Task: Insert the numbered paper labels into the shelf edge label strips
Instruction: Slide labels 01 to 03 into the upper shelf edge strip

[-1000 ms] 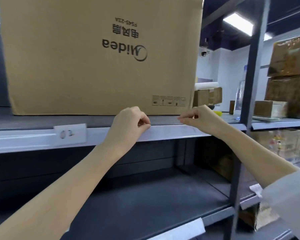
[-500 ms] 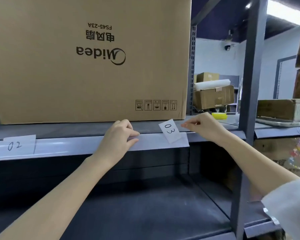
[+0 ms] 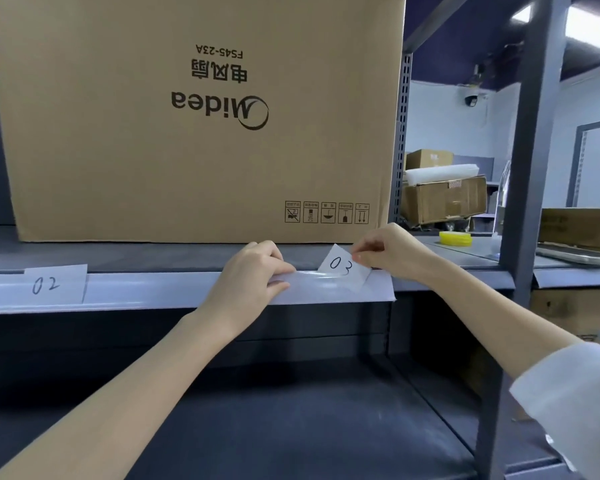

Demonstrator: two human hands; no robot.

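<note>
A white paper label marked 03 (image 3: pixel 342 270) sits tilted, its lower part tucked behind the clear label strip (image 3: pixel 153 289) along the shelf edge, near the strip's right end. My right hand (image 3: pixel 388 252) pinches the label's upper right corner. My left hand (image 3: pixel 253 275) pinches the strip's clear front lip just left of the label, thumb below and fingers on top. A second label marked 02 (image 3: pixel 54 284) sits in the strip at the far left.
A large Midea cardboard box (image 3: pixel 194 116) stands upside down on the shelf right above the strip. A grey upright post (image 3: pixel 530 161) rises to the right. Behind it lie smaller boxes (image 3: pixel 444 199) and a yellow tape roll (image 3: pixel 455 238). A dark lower shelf (image 3: pixel 274 427) lies below.
The 03 label came into sight in my right hand and has gone down partly behind the strip. My left hand shifted right along the strip and grips its lip. The view moved right.
</note>
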